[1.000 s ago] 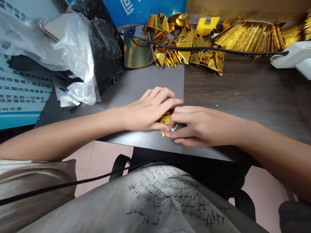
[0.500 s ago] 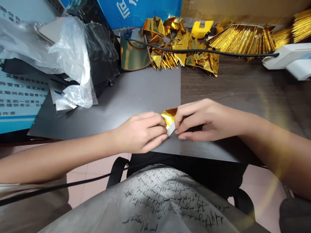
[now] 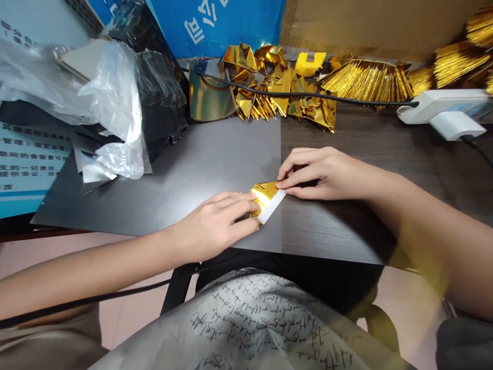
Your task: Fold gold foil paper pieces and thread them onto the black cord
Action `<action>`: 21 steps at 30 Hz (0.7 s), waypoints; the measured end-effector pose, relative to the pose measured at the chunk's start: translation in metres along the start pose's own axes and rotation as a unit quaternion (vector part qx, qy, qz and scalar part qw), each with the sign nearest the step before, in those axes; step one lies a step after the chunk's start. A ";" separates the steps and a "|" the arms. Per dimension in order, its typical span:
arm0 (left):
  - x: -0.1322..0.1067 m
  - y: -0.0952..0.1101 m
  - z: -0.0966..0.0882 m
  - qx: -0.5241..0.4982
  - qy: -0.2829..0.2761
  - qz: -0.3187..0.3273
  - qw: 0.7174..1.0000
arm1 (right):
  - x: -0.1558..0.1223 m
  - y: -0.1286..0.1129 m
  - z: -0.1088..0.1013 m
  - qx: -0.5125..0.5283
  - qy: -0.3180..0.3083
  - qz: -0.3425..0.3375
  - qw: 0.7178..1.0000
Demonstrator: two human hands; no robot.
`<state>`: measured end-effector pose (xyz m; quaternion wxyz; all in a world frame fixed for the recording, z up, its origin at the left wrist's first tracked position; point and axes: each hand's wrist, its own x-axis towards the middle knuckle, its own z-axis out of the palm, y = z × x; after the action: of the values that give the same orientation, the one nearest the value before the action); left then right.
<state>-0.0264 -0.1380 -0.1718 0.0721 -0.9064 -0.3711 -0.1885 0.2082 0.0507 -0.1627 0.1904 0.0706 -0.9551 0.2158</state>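
A small folded sheet of gold foil paper [image 3: 265, 193] with a white strip [image 3: 272, 206] along its lower right edge lies on the grey mat. My left hand [image 3: 221, 221] holds it from the left, fingertips pressed on the foil and the thumb by the white strip's lower end. At the upper right corner, my right hand [image 3: 308, 177] pinches the paper between thumb and fingers. The fingertips hide parts of both sides of the sheet.
Folded gold foil pieces [image 3: 285, 87] and a yellow tape measure [image 3: 310, 63] are at the back. A black cable [image 3: 262, 93] runs to a white power strip [image 3: 442, 103] on the right. Crumpled clear plastic [image 3: 119, 103] and a black bag [image 3: 159, 97] sit on the left.
The right hand has shifted slightly up, and more of the white strip shows along the foil's edge. The left hand's fingers are straighter. The whole view has tilted a little.
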 end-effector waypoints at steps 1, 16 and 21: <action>0.000 0.000 -0.001 0.001 -0.003 0.000 1.000 | 0.000 -0.001 0.000 -0.008 -0.006 -0.003 1.000; -0.010 0.004 -0.009 -0.014 -0.012 0.019 1.000 | 0.001 -0.017 -0.002 -0.042 -0.012 0.015 0.999; -0.015 0.008 -0.012 0.013 0.009 0.015 1.000 | -0.007 -0.040 0.011 -0.102 -0.035 0.008 0.994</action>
<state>-0.0344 -0.1568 -0.1667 0.0899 -0.9093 -0.3589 -0.1905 0.2201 0.0103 -0.1594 0.1613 0.0502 -0.9788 0.1160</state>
